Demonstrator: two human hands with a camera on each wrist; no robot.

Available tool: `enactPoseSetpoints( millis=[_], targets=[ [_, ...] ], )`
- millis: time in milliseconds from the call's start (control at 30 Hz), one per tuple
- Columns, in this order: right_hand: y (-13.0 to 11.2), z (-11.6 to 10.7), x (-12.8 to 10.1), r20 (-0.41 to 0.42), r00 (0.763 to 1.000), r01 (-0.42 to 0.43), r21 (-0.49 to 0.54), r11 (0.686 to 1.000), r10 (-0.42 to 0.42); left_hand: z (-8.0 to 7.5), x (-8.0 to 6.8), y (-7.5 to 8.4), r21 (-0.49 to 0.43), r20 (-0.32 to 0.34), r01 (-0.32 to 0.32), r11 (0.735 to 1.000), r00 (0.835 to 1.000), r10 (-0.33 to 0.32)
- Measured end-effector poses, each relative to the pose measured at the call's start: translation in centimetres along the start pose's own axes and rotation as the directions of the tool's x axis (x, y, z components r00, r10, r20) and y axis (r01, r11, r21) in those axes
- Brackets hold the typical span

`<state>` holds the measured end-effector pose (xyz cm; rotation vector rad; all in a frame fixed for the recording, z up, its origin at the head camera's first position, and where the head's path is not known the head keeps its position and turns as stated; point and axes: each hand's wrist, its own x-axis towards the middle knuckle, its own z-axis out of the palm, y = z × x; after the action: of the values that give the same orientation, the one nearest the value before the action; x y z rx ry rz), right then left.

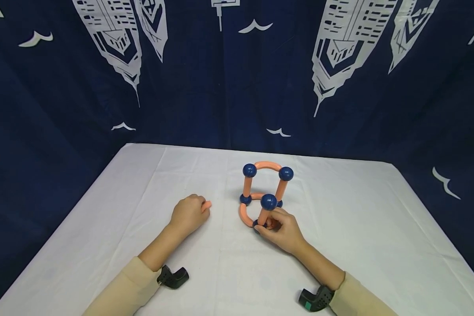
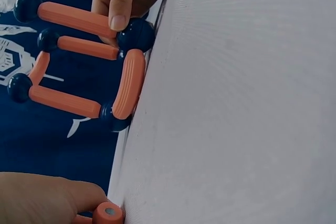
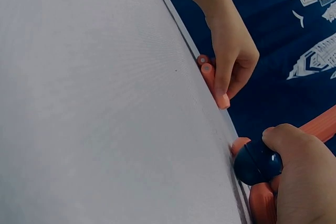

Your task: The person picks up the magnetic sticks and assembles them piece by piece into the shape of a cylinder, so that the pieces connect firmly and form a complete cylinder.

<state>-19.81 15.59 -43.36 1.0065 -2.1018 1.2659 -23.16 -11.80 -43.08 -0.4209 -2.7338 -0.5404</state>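
Note:
A frame of orange rods and dark blue balls (image 1: 260,193) stands on the white table (image 1: 359,245) near the middle. It has a curved base, three upright rods and a curved top arc. My right hand (image 1: 267,224) pinches the foot of the nearest upright (image 1: 263,215) at its bottom ball (image 3: 257,163). In the left wrist view its thumb lies on that rod (image 2: 79,19). My left hand (image 1: 200,207) rests on the table left of the frame, with its fingers curled round loose orange rods (image 3: 210,74) whose ends stick out (image 2: 107,213).
A dark blue curtain (image 1: 221,87) printed with white buildings hangs close behind and beside the table. Black wrist camera mounts (image 1: 174,276) (image 1: 316,299) sit on both beige sleeves. Bare cloth spreads to the left, right and front of the frame.

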Motion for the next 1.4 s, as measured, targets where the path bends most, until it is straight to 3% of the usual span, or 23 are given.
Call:
enactPoseSetpoints(
  millis=[267, 367, 500, 600, 733, 800, 967, 1167, 1400],
  targets=[
    [0.0, 0.0, 0.0, -0.003, 1.000, 0.010, -0.004, 1.000, -0.010, -0.2, 0.2, 0.2, -0.109, -0.069, 0.038, 0.993, 0.997, -0.046],
    [0.0, 0.0, 0.0, -0.004, 1.000, 0.010, -0.003, 1.000, -0.010, -0.5, 0.3, 0.2, -0.188, -0.055, 0.072, 0.979, 0.995, -0.084],
    [0.0, 0.0, 0.0, -0.001, 1.000, 0.004, -0.003, 1.000, -0.004, -0.9, 0.4, 0.3, -0.318, 0.042, 0.157, 0.935, 0.988, -0.151],
    [-0.1, 0.0, 0.0, -0.001, 1.000, -0.003, -0.005, 1.000, 0.003, -1.2, 0.5, 0.5, -0.404, 0.123, 0.225, 0.886, 0.974, -0.191],
    [-0.1, 0.0, 0.0, -0.001, 1.000, -0.005, -0.004, 1.000, 0.005, -1.8, 0.6, 0.9, -0.476, 0.194, 0.296, 0.828, 0.954, -0.229],
    [0.0, 0.0, 0.0, 0.000, 1.000, -0.004, -0.003, 1.000, 0.004, -1.9, 0.7, 1.1, -0.495, 0.210, 0.311, 0.811, 0.949, -0.236],
    [0.0, 0.0, 0.0, 0.003, 1.000, -0.014, -0.001, 1.000, 0.014, -2.2, 1.1, 1.9, -0.522, 0.219, 0.322, 0.790, 0.946, -0.241],
    [-0.1, 0.0, -0.1, 0.002, 1.000, -0.023, -0.005, 1.000, 0.023, -2.6, 1.7, 3.3, -0.559, 0.176, 0.304, 0.771, 0.953, -0.248],
    [-0.2, 0.0, 0.0, 0.001, 1.000, -0.013, -0.020, 1.000, 0.013, -3.2, 2.4, 5.1, -0.594, 0.152, 0.247, 0.765, 0.969, -0.195]
  ],
)
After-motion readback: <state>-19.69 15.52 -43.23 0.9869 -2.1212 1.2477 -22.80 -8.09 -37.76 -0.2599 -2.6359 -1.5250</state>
